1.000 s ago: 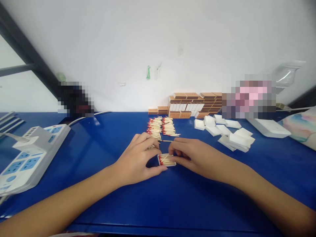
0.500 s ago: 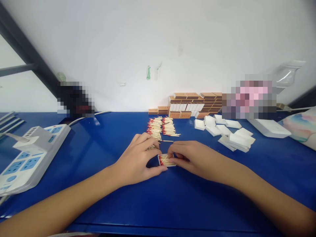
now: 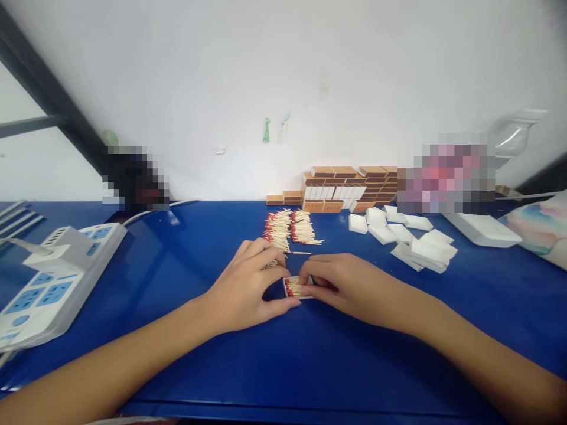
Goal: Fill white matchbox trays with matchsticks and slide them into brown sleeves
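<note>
A small white matchbox tray [image 3: 305,297] lies on the blue table, with red-headed matches [image 3: 292,288] inside. My left hand [image 3: 248,289] grips its left end between thumb and index finger. Over the tray's right part, my right hand [image 3: 336,283] has thumb and fingertips closed together on the matches; its fingers hide that end. Just beyond my left fingers are two heaps of loose matches, a left heap [image 3: 277,227] and a right heap [image 3: 303,227]. A single match [image 3: 300,253] lies in front of them.
Brown matchboxes [image 3: 334,172] are stacked against the wall, some with white trays facing out. Several white trays [image 3: 401,233] lie scattered at right. A white power strip [image 3: 80,283] sits at left, and a white box [image 3: 485,230] stands far right.
My right fingertips have shifted slightly left over the tray, covering more of the matches. My left hand and the tray have stayed in place.
</note>
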The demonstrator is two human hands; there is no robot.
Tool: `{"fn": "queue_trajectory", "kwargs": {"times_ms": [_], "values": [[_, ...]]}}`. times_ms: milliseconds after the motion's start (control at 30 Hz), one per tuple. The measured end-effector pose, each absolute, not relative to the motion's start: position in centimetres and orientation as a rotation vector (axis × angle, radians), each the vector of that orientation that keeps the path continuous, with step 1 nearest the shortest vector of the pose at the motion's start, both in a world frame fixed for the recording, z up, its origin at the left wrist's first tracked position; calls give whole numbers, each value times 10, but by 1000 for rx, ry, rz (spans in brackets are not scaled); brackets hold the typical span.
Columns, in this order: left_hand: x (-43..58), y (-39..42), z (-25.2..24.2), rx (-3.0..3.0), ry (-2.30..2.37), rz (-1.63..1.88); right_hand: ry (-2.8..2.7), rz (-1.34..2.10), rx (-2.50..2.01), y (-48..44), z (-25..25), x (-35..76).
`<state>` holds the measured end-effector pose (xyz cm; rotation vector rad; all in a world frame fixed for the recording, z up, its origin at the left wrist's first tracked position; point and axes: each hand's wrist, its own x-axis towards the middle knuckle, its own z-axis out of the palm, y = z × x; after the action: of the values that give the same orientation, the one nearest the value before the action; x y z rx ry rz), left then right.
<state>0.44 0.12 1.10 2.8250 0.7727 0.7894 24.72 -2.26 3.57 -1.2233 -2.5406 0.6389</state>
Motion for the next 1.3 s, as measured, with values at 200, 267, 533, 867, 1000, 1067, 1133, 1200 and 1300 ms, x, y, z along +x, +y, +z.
{"fn": "queue_trajectory", "kwargs": {"times_ms": [200, 267, 533, 867, 1000, 1067, 1133, 1200, 1300], "values": [[5, 1, 12, 2822, 773, 785, -2537, 625, -1183, -23, 35, 248], [5, 1, 12, 2821, 770, 779, -2532, 649, -1184, -24, 35, 248], [5, 1, 11, 2820, 772, 770, -2544, 566, -1281, -23, 37, 246], [4, 1, 13, 2823, 776, 781, -2433, 381, -1343, -15, 35, 258], [5, -1, 13, 2820, 756, 810, -2329, 282, -1373, 1, 21, 265], [5, -2, 12, 2820, 741, 799, -2302, 299, -1376, 10, 11, 265], [5, -2, 12, 2819, 737, 780, -2291, 331, -1378, 16, 3, 264], [5, -1, 11, 2819, 749, 775, -2303, 332, -1390, 19, 2, 264], [5, 0, 11, 2817, 782, 806, -2304, 341, -1391, 13, 12, 265]]}}
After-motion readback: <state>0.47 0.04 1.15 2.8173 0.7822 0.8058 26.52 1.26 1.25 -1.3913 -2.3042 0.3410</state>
